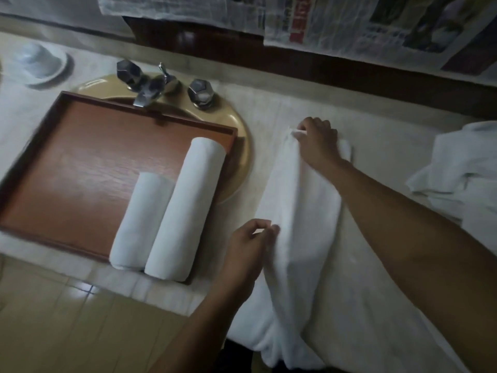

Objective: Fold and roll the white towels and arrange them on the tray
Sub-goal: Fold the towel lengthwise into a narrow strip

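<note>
The tray (80, 162) holds two rolled towels (185, 205) at its right end, while the left hand (250, 243) and right hand (317, 141) pinch the folded towel (301, 211) on the bench (382, 130).

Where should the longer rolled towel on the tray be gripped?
Around its middle, from above: the longer rolled towel lies flat, a long cylinder with the shorter roll against its left side; an end grip would likely let it sag.

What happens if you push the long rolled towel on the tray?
The long rolled towel is round, so it would probably roll rightward; the shorter roll touching its left side likely blocks it leftward. Being cloth, it should feel soft and dent, not slide.
</note>
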Demonstrator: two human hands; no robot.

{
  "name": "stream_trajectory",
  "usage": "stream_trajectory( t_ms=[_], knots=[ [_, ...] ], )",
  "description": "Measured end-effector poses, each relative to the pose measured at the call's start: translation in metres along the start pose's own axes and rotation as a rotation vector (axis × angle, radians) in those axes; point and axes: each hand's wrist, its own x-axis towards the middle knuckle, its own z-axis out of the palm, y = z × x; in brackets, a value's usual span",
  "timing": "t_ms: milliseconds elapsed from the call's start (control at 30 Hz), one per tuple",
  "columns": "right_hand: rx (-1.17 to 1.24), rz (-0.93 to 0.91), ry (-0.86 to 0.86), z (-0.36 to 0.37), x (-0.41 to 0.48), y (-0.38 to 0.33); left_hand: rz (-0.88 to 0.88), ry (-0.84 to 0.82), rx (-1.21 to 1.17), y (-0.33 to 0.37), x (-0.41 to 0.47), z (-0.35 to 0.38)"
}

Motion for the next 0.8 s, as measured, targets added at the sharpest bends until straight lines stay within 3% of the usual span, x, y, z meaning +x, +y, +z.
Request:
stream_trajectory(
  t_ms=[167,633,733,800],
  knots=[
    [0.031,-0.023,0.015,0.001,0.002,0.002,0.195,0.274,0.413,-0.017,0.016,-0.02],
    [0.074,0.026,0.285,0.015,-0.006,-0.002,0.21,0.267,0.506,-0.022,0.027,-0.019],
    [0.079,-0.084,0.373,0.007,-0.031,-0.012,0.191,0.255,0.517,-0.022,0.027,-0.017],
    [0.062,-0.175,0.275,0.014,-0.062,-0.013,0.201,0.255,0.526,-0.021,0.026,-0.018]
  ],
)
